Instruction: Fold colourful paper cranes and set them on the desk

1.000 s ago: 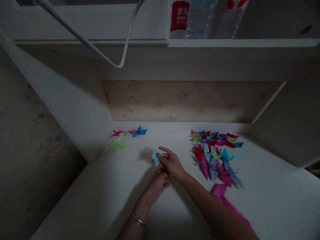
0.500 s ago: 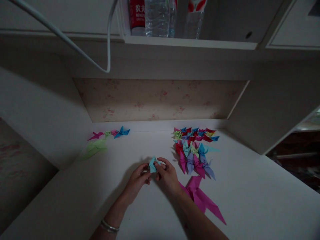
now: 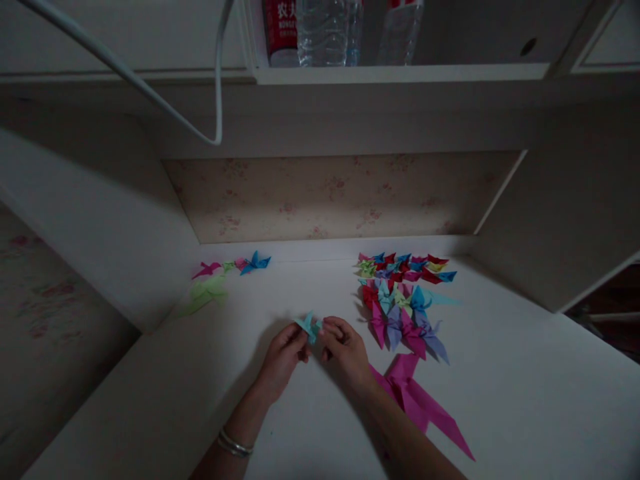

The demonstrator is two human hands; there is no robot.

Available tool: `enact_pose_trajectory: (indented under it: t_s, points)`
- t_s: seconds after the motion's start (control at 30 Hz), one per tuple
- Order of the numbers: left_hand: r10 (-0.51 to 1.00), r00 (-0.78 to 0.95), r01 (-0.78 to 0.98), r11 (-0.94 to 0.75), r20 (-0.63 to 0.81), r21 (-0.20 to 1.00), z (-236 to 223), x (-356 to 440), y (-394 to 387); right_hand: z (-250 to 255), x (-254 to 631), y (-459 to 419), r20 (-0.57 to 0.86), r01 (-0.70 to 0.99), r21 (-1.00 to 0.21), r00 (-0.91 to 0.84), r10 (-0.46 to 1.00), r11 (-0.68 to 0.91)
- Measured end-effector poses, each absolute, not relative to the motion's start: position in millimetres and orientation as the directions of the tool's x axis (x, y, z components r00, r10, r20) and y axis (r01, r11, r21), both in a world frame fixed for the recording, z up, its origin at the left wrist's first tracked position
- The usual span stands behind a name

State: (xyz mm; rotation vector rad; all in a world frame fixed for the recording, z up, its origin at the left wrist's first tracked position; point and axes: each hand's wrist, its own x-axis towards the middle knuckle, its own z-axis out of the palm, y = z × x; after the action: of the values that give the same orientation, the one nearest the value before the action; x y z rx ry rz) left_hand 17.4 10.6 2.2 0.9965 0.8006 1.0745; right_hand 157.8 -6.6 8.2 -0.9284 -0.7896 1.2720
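Both hands meet over the white desk (image 3: pixel 525 393) and pinch a small light-blue folded paper piece (image 3: pixel 308 325). My left hand (image 3: pixel 283 355), with bracelets on its wrist, grips the piece from the left side. From the right, my right hand (image 3: pixel 344 348) holds it with curled fingers. A dense cluster of finished folded paper figures (image 3: pixel 403 300) in red, blue, pink, green and purple lies just right of my hands.
A large pink folded paper shape (image 3: pixel 417 400) lies by my right forearm. Several folded figures (image 3: pixel 233 268) and a pale green one (image 3: pixel 206 293) sit at the back left. Water bottles (image 3: pixel 325 30) stand on the shelf above; a white cable (image 3: pixel 150 87) hangs there.
My left hand came up from under the right to grip the light-blue piece with it. The piece was lifted and turned between both hands. The camera view shifted.
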Motion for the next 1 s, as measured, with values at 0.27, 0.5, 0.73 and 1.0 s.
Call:
enact_pose_trajectory:
  t_s: [0.27, 0.5, 0.73, 1.0]
  points:
    - [0.910, 0.378, -0.559, 0.371, -0.170, 0.741, 11, 10, 8, 1, 164, -3, -0.121, -0.506, -0.862, 0.159, 0.980, -0.025]
    - [0.865, 0.466, -0.599, 0.465, -0.189, 0.652, 18, 9, 2, 2, 166, -4, -0.152, -0.755, -0.637, -0.070, 0.986, -0.153]
    - [0.830, 0.518, -0.597, 0.524, -0.207, 0.607, 14, 10, -1, 8, 162, -9, -0.015, -0.677, -0.725, -0.170, 0.985, -0.128]
    - [0.794, 0.532, -0.508, 0.578, -0.295, 0.639, 17, 11, -1, 10, 158, -12, 0.026, -0.449, -0.893, -0.091, 0.996, -0.018]
